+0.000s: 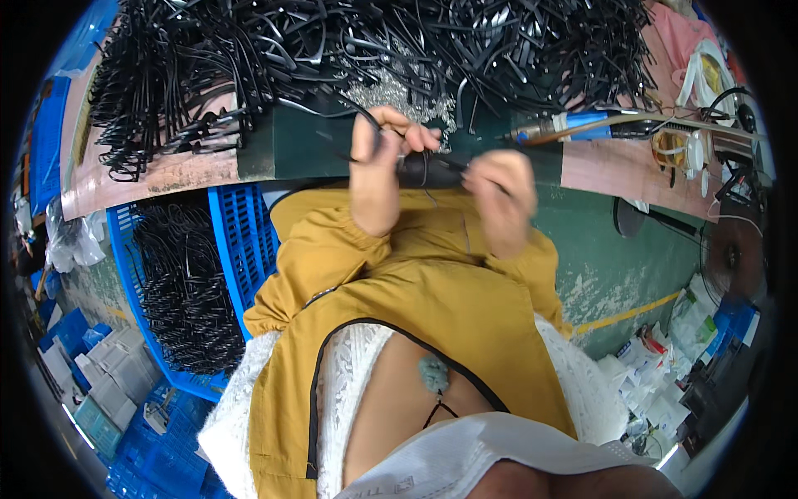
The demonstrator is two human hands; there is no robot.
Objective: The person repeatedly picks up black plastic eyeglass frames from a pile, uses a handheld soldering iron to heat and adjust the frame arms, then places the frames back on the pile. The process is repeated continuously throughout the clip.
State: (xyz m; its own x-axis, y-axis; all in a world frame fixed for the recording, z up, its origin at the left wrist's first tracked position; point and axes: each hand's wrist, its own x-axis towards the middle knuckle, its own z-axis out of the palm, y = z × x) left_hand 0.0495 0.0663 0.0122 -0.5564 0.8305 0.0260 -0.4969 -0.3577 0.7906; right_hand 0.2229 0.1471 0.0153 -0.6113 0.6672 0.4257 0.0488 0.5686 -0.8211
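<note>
At the table's front edge, my left hand (pixel 378 162) is closed around a thin black strip that looks like an eyeglass temple (pixel 359 106). Its fingers point to the right, over the dark green work surface (pixel 312 145). My right hand (pixel 503 195) is a little to the right and lower, smeared by motion, with its fingers pinched together. A slim dark piece (pixel 453 165) reaches from those fingertips toward the left hand; its kind is unclear. Just beyond both hands is a heap of small silvery metal parts (pixel 399 91).
Large piles of black eyeglass temples (pixel 191 75) cover the back of the table. A blue powered screwdriver (pixel 582 125) lies to the right, near a yellowish jar (pixel 669 148). A blue crate (pixel 137 283) full of black temples stands below left. A fan (pixel 731 254) is at far right.
</note>
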